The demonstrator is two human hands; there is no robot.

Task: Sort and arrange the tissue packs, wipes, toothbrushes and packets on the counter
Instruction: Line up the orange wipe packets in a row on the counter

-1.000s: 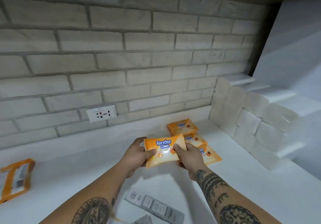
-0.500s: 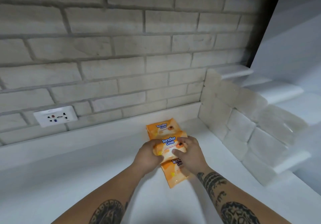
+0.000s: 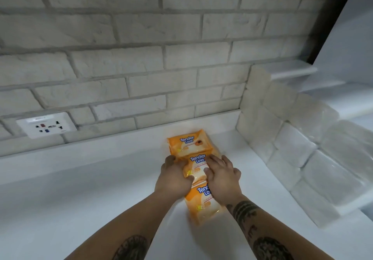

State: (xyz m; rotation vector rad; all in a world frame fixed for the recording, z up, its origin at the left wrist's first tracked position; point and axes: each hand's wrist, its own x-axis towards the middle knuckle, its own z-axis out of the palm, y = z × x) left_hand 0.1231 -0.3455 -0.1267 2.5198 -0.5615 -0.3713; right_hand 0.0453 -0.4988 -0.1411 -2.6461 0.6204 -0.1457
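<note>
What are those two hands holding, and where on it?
The middle orange wipes pack: the left hand grips its left edge, the right hand lies over its right side.

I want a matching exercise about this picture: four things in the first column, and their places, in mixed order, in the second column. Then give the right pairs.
Column 1
1. white wall socket
2. stack of white wrapped tissue packs
3. middle orange wipes pack
4. far orange wipes pack

Column 2
A. nearest the brick wall in the orange row
B. along the right side of the white counter
C. on the brick wall, at the left
D. under the left hand and right hand

Pairs: 1-C; 2-B; 3-D; 4-A
</note>
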